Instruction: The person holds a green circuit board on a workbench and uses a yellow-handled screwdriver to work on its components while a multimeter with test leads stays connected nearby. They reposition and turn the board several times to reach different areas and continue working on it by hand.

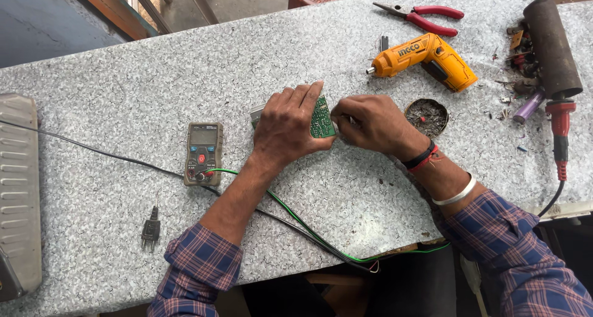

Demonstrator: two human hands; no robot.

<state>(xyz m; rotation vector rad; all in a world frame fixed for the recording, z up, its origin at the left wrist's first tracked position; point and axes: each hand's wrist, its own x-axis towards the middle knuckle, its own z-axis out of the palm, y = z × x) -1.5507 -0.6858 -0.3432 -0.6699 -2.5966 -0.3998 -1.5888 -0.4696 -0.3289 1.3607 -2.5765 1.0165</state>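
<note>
Head cam looks straight down on a speckled grey stone-look worktop (123, 88). Dead centre of the frame, the left hand (285, 128) has its fingers wrapped together over a small green printed circuit board (322, 118), thumb under the bottom edge, so it's properly clamped on it. Something pale and boxy pokes out on the far left side of that hand, can't tell what. The right hand (369, 123) sits just beside the board's right edge with its fingertips pinched tight at the board's corner; whatever is between them is too small to make out.

Left of centre lies a grey-green handheld multimeter (203, 153), with a green wire and a black cable (92, 149) running off toward the lower middle. A small black plug (151, 230) lies at lower left. Upper right has an orange cordless screwdriver (426, 59), red-handled pliers (423, 16), a round tin (427, 116) and a dark cylinder (551, 45) amid scraps.
</note>
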